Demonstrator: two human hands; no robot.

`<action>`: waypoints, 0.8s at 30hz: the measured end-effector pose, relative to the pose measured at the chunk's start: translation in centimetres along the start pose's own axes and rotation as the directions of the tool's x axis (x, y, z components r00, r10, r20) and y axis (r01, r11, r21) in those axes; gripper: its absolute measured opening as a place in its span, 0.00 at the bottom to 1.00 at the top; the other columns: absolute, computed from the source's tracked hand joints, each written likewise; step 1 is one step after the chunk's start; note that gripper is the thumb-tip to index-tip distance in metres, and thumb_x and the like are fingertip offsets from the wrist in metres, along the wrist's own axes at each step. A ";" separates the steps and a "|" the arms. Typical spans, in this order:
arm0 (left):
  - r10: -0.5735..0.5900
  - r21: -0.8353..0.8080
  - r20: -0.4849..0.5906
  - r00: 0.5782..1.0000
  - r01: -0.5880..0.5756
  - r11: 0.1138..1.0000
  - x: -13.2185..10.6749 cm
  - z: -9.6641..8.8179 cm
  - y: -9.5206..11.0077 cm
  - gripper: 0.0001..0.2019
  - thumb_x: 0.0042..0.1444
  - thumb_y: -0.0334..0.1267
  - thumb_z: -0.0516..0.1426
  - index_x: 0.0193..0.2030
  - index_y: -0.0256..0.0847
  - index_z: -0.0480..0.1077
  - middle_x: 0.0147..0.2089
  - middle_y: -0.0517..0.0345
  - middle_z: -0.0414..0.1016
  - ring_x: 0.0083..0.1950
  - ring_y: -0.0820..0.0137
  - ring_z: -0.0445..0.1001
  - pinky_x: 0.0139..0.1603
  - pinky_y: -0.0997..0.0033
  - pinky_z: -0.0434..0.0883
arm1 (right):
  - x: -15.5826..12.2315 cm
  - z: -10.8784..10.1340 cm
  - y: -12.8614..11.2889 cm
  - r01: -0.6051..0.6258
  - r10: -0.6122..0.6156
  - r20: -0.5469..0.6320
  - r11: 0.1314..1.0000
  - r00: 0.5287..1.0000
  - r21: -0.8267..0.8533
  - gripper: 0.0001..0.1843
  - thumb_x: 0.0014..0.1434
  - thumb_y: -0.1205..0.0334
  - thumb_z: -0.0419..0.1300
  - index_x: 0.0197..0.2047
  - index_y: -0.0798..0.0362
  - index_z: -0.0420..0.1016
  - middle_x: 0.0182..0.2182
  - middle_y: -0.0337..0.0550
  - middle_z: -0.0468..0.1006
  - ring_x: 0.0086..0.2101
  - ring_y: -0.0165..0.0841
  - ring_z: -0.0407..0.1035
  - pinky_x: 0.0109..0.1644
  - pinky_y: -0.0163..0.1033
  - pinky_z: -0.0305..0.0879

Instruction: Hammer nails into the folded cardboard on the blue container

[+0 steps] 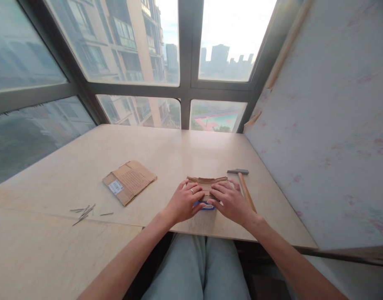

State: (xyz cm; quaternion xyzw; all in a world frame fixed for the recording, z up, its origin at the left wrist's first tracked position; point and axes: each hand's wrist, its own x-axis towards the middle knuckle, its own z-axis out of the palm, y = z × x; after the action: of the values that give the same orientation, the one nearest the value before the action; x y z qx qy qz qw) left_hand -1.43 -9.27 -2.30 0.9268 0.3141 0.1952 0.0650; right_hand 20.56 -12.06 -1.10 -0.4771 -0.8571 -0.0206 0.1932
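Observation:
Both my hands rest on a small piece of brown cardboard near the table's front edge. My left hand, with a ring on one finger, lies fingers-down on its left part. My right hand covers its right part, fingers stretched flat. Something blue peeks out from under the fingertips between the two hands. Just right of my right hand lies a hammer with a wooden handle and a grey metal head.
A second flat cardboard piece with a white label lies to the left. Several loose nails are scattered further left on the pale wooden table. A pale board leans along the right side. Windows stand behind the table.

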 end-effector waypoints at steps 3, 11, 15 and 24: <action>0.003 0.011 0.022 1.000 -0.003 1.000 0.3 -0.2 0.1 0.14 0.65 0.48 0.54 0.46 0.41 0.73 0.50 0.49 0.77 0.59 0.57 0.69 0.66 0.49 0.54 | 0.3 -0.3 -0.2 0.020 -0.019 0.036 0.999 0.999 -0.041 0.08 0.64 0.55 0.62 0.38 0.49 0.77 0.41 0.45 0.82 0.48 0.44 0.70 0.63 0.54 0.45; 0.006 0.056 0.066 0.998 -0.010 0.998 0.5 -0.3 0.0 0.11 0.64 0.44 0.56 0.47 0.41 0.74 0.57 0.46 0.75 0.66 0.54 0.65 0.67 0.47 0.55 | 0.3 -0.3 0.2 0.063 -0.062 0.067 0.998 0.996 -0.006 0.10 0.62 0.53 0.64 0.40 0.50 0.78 0.43 0.48 0.82 0.49 0.47 0.70 0.63 0.56 0.45; 0.009 0.085 0.062 0.998 -0.014 0.996 0.3 0.1 -0.3 0.14 0.64 0.47 0.56 0.49 0.41 0.73 0.64 0.42 0.70 0.69 0.52 0.62 0.67 0.47 0.56 | 0.1 -0.3 0.7 0.053 -0.054 0.054 0.998 0.997 0.023 0.09 0.63 0.54 0.63 0.43 0.49 0.78 0.46 0.48 0.82 0.50 0.45 0.70 0.61 0.54 0.47; -0.030 0.051 0.076 0.997 0.027 0.998 1.1 -0.3 0.0 0.27 0.59 0.52 0.60 0.60 0.37 0.67 0.60 0.41 0.73 0.66 0.50 0.65 0.66 0.47 0.57 | 1.5 0.0 1.8 0.004 -0.007 0.120 1.000 0.993 0.026 0.23 0.64 0.52 0.62 0.58 0.54 0.74 0.47 0.53 0.81 0.48 0.45 0.70 0.52 0.49 0.57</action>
State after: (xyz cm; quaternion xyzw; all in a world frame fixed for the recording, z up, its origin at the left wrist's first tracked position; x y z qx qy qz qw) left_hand -0.77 -8.59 -1.64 0.9304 0.3293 0.1508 0.0566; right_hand 21.32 -9.82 -0.87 -0.4727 -0.8686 0.0187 0.1472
